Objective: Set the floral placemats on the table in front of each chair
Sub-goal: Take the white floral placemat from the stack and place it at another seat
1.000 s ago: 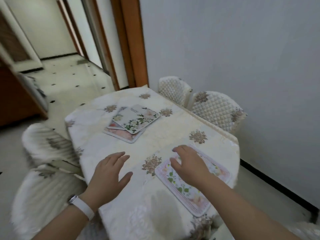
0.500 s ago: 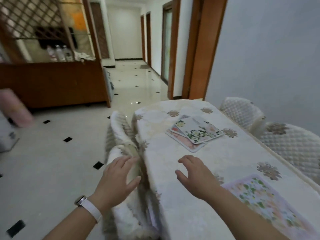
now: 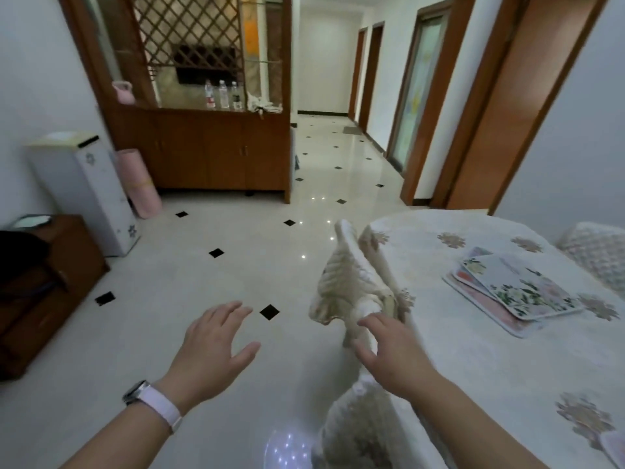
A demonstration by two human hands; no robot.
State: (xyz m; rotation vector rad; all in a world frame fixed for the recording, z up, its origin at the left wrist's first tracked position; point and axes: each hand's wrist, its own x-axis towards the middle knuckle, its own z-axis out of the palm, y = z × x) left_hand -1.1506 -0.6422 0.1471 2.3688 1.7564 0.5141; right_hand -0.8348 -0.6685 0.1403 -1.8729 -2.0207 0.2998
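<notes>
A stack of floral placemats (image 3: 514,290) lies on the table (image 3: 473,350), which wears a cream cloth with brown flower prints. One more placemat shows only as a corner (image 3: 616,450) at the bottom right edge. My left hand (image 3: 211,346) hovers open over the floor, fingers spread, holding nothing. My right hand (image 3: 392,350) is open above the table's left edge, next to a cream-covered chair (image 3: 351,289) tucked against the table. A second covered chair (image 3: 358,431) stands below my right wrist.
A quilted chair back (image 3: 595,255) shows across the table by the grey wall. Glossy tiled floor (image 3: 236,265) stretches left toward a wooden sideboard (image 3: 209,154), a white cabinet (image 3: 91,191), a pink roll (image 3: 140,182) and a dark wooden cabinet (image 3: 44,282).
The view has swung left along the table's side. My right hand left the placed placemat, which slid to the frame's corner. Both hands stay open and now hover near the left-side chairs.
</notes>
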